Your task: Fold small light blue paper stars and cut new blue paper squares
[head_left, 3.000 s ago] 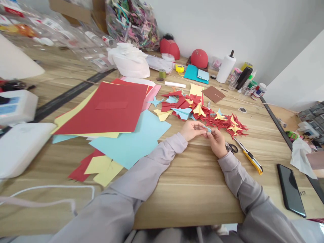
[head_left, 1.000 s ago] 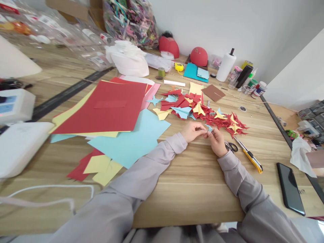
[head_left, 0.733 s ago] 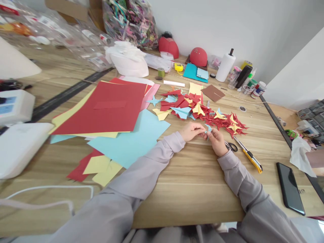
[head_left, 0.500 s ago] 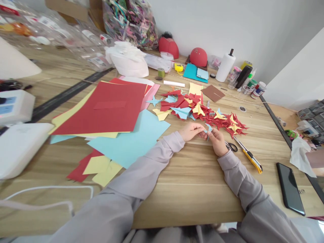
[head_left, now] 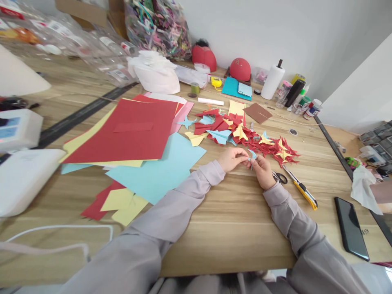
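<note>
Between my hands, just above the table, is a small folded blue paper piece (head_left: pixel 252 154), with one pointed tip sticking up. My left hand (head_left: pixel 232 159) pinches its left side between thumb and fingers. On the other side my right hand (head_left: pixel 262 170) grips it with thumb and forefinger; the fingers hide much of the paper. Right behind them lies a heap of folded paper pieces (head_left: pixel 235 128) in red, yellow and blue. Scissors (head_left: pixel 281 177) lie beside my right wrist, partly covered by it. A yellow utility knife (head_left: pixel 301 188) rests further right.
Red sheets (head_left: pixel 131 134) top a paper stack at left, over a large blue sheet (head_left: pixel 159 167). Yellow scraps (head_left: pixel 122 204) lie in front. A black phone (head_left: pixel 351 228) is at right. A white paper roll (head_left: pixel 273 81) stands behind. Another person's arm (head_left: pixel 381 192) shows at the right edge.
My left thumb and fingers have shifted very slightly on the blue paper piece. Both hands stay in the same place, and everything else is unchanged.
</note>
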Demonstrator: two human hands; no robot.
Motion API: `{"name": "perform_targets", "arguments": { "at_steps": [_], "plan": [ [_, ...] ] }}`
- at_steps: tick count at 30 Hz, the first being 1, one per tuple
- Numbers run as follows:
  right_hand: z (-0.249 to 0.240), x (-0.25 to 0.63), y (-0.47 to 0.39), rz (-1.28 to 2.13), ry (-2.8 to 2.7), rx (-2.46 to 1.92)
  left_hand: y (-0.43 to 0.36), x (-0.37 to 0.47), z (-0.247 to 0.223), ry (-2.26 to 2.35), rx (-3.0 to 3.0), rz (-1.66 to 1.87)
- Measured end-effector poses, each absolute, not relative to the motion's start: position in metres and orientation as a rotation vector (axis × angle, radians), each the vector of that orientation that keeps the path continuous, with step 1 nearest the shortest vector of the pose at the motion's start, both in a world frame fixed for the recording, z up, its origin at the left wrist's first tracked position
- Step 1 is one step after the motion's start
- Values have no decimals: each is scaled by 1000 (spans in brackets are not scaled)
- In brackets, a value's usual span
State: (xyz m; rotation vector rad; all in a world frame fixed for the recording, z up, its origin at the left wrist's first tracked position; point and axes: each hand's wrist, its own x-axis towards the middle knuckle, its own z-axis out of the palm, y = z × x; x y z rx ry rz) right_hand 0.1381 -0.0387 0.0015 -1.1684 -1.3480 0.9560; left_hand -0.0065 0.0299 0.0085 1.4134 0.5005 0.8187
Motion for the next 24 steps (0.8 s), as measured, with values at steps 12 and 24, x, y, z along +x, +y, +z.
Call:
{"name": "perform_targets", "arguments": {
  "at_steps": [12,24],
  "plan": [
    [0,140,-37,977,-1262,-1163,36,-11,7,488,1323,756],
    [-2,137,-36,1024,-1212,-1146,26,-7,13,575,1437,893]
  ]
}}
